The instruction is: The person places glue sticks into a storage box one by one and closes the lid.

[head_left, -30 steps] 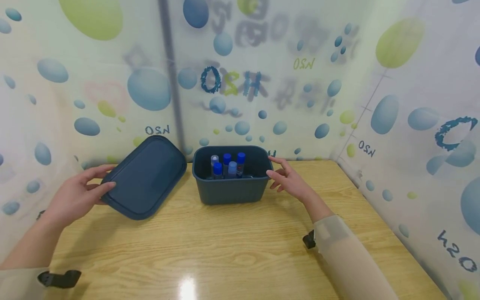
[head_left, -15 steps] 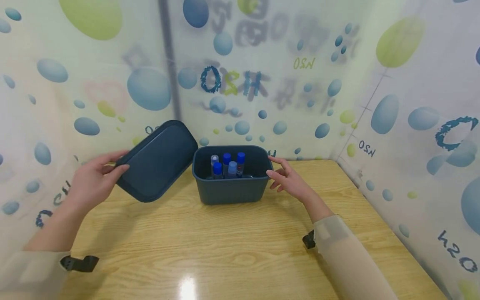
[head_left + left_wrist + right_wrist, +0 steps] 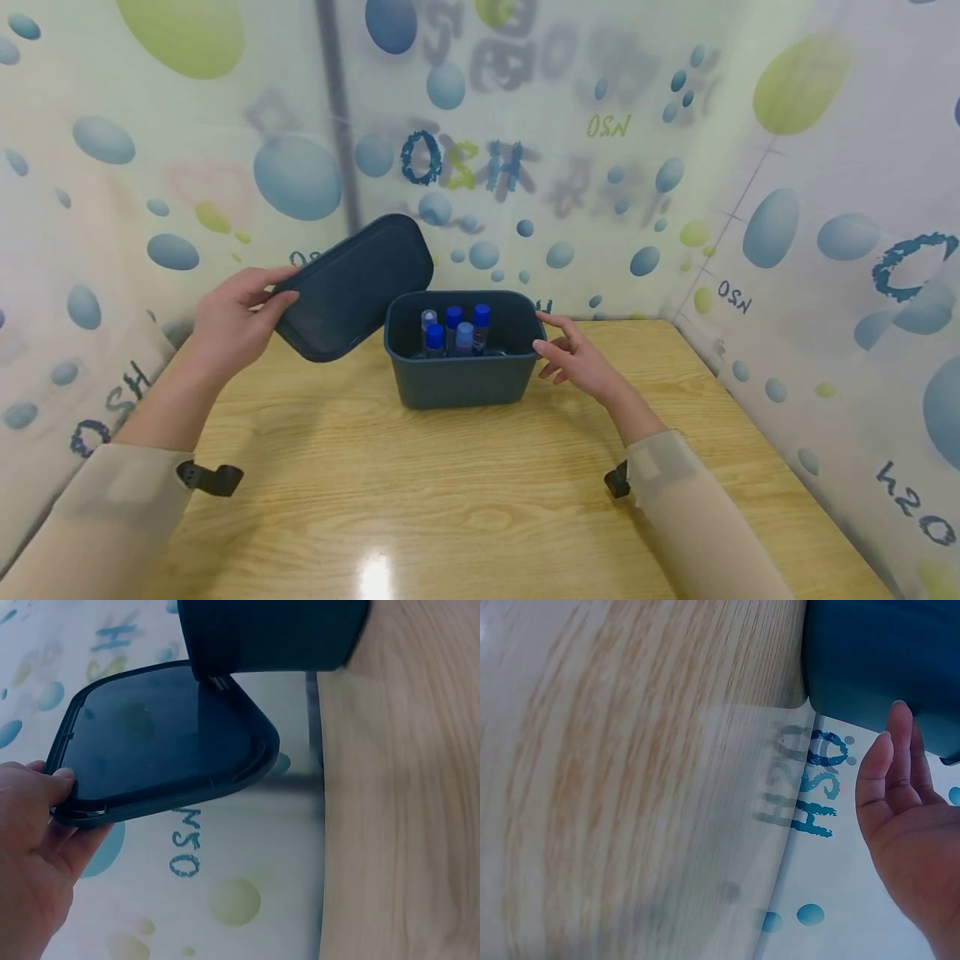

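A dark blue lid (image 3: 356,287) is held up in the air by my left hand (image 3: 236,321), thumb on one face and fingers behind its left edge. It tilts, its far end raised at the back left of a dark blue storage bin (image 3: 465,385). In the left wrist view the lid's rimmed face (image 3: 150,735) shows, overlapped by the bin. Uncovered, the bin stands on the table with several small blue-capped bottles (image 3: 453,329) upright inside. My right hand (image 3: 581,360) touches the bin's right end with its fingertips, fingers relaxed.
The wooden table (image 3: 435,492) backs onto a pale curtain or sheet (image 3: 600,208) printed with blue and green bubbles, close behind the bin. Similar sheeting (image 3: 847,333) borders the right side. Dark straps with mounts sit at both wrists.
My left hand has carried the lid right and upward, from beside the bin to its back left edge. The right hand and the bin have stayed in place.
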Demonstrator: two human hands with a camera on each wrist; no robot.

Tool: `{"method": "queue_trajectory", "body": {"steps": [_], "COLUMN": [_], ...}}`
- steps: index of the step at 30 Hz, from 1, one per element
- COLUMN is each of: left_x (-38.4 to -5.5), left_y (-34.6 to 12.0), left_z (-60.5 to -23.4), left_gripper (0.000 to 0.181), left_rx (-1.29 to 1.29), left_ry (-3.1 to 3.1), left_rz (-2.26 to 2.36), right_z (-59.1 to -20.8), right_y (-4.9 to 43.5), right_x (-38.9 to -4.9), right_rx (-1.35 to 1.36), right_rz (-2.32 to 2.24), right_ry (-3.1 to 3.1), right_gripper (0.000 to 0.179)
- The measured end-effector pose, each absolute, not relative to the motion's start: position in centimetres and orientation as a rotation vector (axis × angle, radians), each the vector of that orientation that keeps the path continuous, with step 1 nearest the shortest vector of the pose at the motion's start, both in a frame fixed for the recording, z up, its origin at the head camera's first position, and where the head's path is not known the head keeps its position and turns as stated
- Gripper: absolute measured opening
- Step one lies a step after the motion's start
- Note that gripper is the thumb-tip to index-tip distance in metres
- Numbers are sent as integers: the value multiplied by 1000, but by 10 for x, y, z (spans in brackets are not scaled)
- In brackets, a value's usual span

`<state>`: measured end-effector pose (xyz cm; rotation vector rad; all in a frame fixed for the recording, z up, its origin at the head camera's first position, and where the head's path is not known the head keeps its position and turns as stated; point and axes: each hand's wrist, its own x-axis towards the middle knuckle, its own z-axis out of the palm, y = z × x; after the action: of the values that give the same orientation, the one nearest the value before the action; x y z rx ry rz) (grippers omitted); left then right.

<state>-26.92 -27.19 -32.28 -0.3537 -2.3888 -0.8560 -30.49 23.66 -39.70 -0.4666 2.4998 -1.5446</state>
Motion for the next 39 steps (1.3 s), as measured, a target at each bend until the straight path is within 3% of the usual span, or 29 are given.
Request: {"method": "queue_trajectory", "body": {"steps": [18, 39], "left_x": [-309, -324], "left_y": [-210, -154], "left_z": [-303, -305], "left_gripper": [32, 23], "left_rx": [-612, -825], "left_ry": [-2137, -2050], "left_rz": [-898, -1029], "right_z": [-398, -392], "right_y": [236, 232], "right_x": [-305, -301], "right_rx": [-485, -488], "right_rz": [-1548, -1513], "right_ry": [2507, 2720], "right_gripper": [64, 65]}}
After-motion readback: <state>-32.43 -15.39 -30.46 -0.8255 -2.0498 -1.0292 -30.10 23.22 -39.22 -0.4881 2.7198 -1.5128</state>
